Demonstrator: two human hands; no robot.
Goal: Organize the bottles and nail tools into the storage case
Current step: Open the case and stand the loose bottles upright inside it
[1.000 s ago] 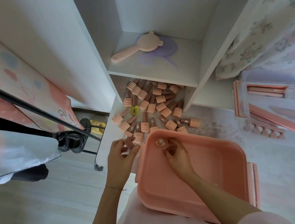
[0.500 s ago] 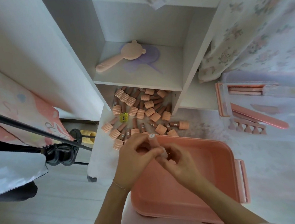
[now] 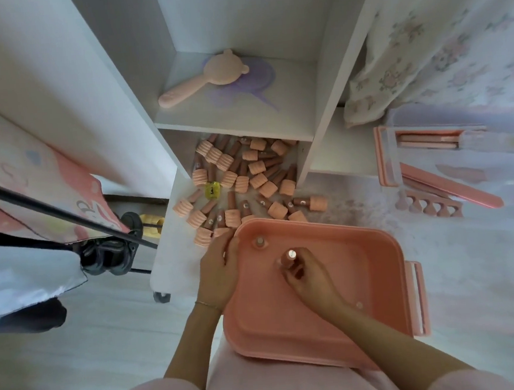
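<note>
While your right hand (image 3: 306, 275) pinches a small brown nail polish bottle with a pale round end (image 3: 289, 257) upright inside the pink plastic storage case (image 3: 388, 276), its long axis stands nearly vertical, pale end up, and the fingers curl round its lower body, so setting it down looks like a short straight drop onto the case floor. It sits toward the far-left corner of the case, just beside a second small bottle already standing upright (image 3: 260, 243) nearer that corner; the two are apart, not touching. Your left hand (image 3: 220, 267) lies at the left edge of the case, fingers fairly straight and resting against the rim, holding nothing that can be seen. Beyond the far edge of the case the heap of ribbed-capped pink and brown bottles (image 3: 242, 180) lies scattered on the white shelf unit's lower board (image 3: 175, 262), most on their sides, and your left hand is the nearer one to it. Pink nail files and toe separators (image 3: 428, 203) wait well apart off the far-right corner
</note>
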